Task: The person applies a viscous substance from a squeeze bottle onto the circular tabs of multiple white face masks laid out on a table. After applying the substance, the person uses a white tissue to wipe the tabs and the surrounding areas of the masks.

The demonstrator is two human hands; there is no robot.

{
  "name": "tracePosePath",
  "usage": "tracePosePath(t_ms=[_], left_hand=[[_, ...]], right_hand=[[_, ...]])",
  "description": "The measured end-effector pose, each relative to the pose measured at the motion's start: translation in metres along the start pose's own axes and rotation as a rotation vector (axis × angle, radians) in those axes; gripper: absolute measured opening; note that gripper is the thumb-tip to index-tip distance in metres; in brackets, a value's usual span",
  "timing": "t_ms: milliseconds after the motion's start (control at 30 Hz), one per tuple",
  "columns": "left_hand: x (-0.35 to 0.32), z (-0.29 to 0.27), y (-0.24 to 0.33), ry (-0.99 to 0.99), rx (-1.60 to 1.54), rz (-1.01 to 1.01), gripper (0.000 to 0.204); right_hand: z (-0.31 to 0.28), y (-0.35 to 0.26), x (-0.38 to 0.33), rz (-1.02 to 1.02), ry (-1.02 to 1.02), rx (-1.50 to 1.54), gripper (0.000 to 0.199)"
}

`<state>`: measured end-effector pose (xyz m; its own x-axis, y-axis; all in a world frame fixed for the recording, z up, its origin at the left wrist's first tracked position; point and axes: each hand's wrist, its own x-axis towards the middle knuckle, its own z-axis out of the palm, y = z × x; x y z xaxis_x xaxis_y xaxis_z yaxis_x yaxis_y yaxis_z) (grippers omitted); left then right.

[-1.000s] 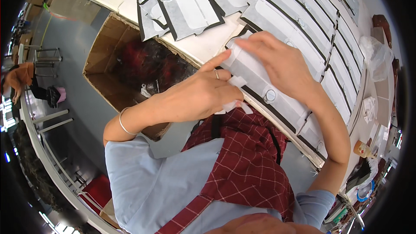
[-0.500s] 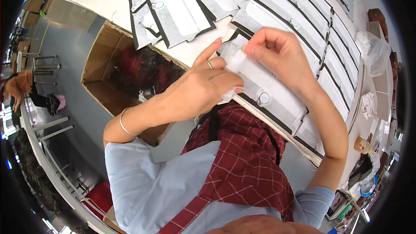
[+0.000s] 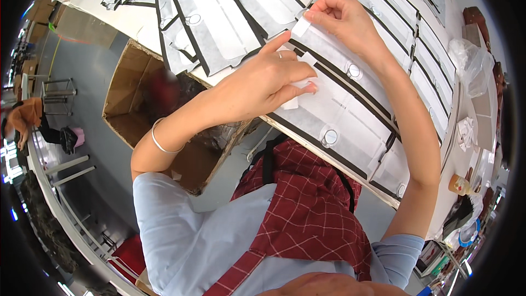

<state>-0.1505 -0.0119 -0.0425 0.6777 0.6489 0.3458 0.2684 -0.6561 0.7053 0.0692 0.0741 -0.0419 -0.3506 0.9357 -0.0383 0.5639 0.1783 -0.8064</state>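
Note:
My right hand (image 3: 346,22) pinches the end of a small white strip (image 3: 299,27) between thumb and fingertips, over a white panel with black edging. Beside it, my left hand (image 3: 268,83) has its index finger stretched out, while the thumb and other fingers close on thin white slips (image 3: 290,104) that poke out of the grip. Beneath both hands lie flat white panels, each with black borders and a small ring mark; the nearest panel (image 3: 350,142) runs along the table's front edge. My left hand partly hides the panels' left ends.
More black-edged panels (image 3: 219,16) overlap in a fanned pile at the far left. An open cardboard box (image 3: 118,90) with dark and red contents stands below the table's left edge. A clear plastic bag (image 3: 472,60) and a small bottle (image 3: 459,185) are at the right.
My right hand has moved farther from me, drawing the white strip away from my left hand to the second row of panels. My left hand has shifted slightly farther out.

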Motion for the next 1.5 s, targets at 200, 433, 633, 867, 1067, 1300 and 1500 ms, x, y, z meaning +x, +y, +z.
tracePosePath(t_ms=[200, 433, 633, 867, 1067, 1300, 1500], left_hand=[[0.019, 0.009, -0.007, -0.065, 0.005, -0.018, 0.018], [0.027, 0.009, -0.004, -0.204, 0.023, -0.107, 0.021], [0.026, 0.006, -0.003, -0.211, 0.039, -0.090, 0.020], [0.021, 0.010, -0.008, 0.082, 0.152, -0.067, 0.014], [0.032, 0.017, -0.011, 0.079, 0.134, -0.021, 0.014], [0.040, 0.004, -0.012, -0.004, 0.229, -0.011, 0.010], [0.054, -0.005, -0.024, -0.005, 0.225, 0.046, 0.011]], right_hand=[[0.001, -0.001, 0.001, 0.027, -0.017, -0.040, 0.026], [0.003, -0.004, -0.009, -0.267, 0.163, -0.320, 0.017], [-0.001, 0.003, -0.022, -0.574, 0.098, -0.761, 0.027], [-0.015, -0.013, -0.037, -0.039, -0.052, 0.222, 0.020], [-0.016, -0.017, -0.045, 0.159, -0.190, 0.426, 0.019], [-0.032, 0.004, -0.005, 0.065, -0.010, 0.194, 0.021], [-0.033, 0.023, 0.032, 0.056, 0.114, 0.068, 0.026]])
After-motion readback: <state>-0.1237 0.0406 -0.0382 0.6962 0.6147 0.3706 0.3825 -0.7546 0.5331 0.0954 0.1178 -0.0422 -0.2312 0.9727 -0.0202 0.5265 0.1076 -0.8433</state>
